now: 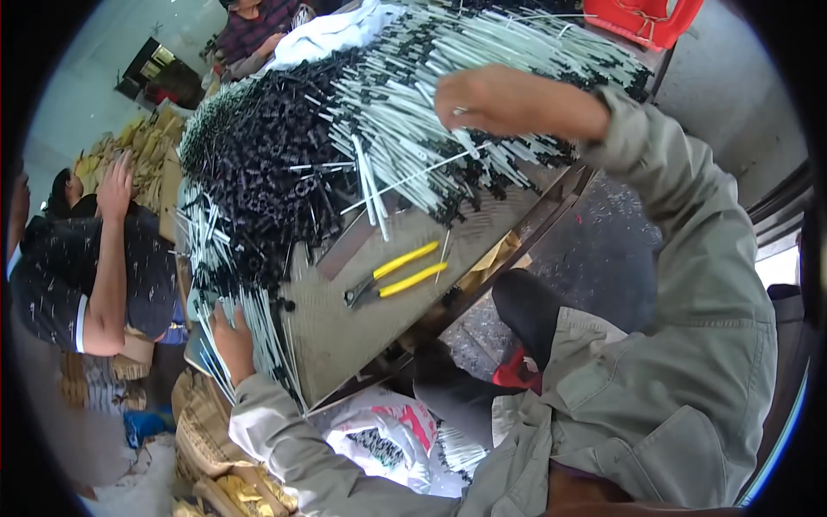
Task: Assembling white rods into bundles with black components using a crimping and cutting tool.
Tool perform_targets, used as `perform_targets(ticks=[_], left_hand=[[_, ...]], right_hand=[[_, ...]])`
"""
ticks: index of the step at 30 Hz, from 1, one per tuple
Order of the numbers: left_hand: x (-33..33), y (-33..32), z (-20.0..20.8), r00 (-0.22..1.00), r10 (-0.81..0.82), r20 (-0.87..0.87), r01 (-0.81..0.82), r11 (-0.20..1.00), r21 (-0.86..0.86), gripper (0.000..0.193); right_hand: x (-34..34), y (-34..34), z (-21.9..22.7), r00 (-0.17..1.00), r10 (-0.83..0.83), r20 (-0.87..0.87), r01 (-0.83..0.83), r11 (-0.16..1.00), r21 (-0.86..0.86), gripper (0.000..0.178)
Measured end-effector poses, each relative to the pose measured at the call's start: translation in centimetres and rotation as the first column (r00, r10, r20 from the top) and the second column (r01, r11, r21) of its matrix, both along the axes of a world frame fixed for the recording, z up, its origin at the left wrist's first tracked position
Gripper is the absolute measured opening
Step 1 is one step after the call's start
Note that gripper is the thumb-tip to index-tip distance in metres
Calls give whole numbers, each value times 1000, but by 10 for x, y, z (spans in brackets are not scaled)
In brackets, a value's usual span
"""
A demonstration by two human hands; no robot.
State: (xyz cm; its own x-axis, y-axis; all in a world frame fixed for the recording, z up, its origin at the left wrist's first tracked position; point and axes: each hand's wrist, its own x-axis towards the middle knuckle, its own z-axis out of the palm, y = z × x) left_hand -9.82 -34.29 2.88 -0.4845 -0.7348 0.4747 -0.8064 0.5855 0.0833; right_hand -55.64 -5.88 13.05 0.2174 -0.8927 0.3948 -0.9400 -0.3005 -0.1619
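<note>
My left hand (231, 345) is at the near left corner of the table, its fingers bent around some thin white rods (272, 336). More rods of that bundle lie right beside it. My right hand (493, 100) is over the large pile of white rods with black ends (405, 112), fingers curled together. Something small and pale shows at its fingertips, too little to name. Just below it, one long thin rod (413, 179) slants across the pile. Yellow-handled pliers (396, 274) lie on the table in front of the pile.
A heap of black plastic pieces (267, 164) covers the table's left middle. A flat dark strip (346, 247) lies by the pliers. A red plastic container (642, 21) is at the far right. Co-workers sit left (95, 267) and far (250, 34). White sacks (379, 435) stand below the edge.
</note>
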Motion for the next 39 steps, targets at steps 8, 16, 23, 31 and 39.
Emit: perform_targets(ticks=[8,16,23,31,39], left_hand=[[-13,36,45,971,-204,-122,195,977,-82,37],[-25,159,54,950,-201,240,233,966,-112,48],[-42,219,13,943,-333,14,331,940,78,51],[-135,279,25,301,-305,-904,844,527,103,71],[-154,314,36,-140,375,-917,772,621,136,32]], right_hand=[[-32,-99,-2,887,-399,-233,420,907,46,38],[-67,-98,5,759,-636,140,642,767,3,31],[16,0,74,848,40,529,417,568,-710,17],[116,98,-15,754,185,631,-1,960,-281,9],[101,36,-33,867,208,452,-251,967,37,19]])
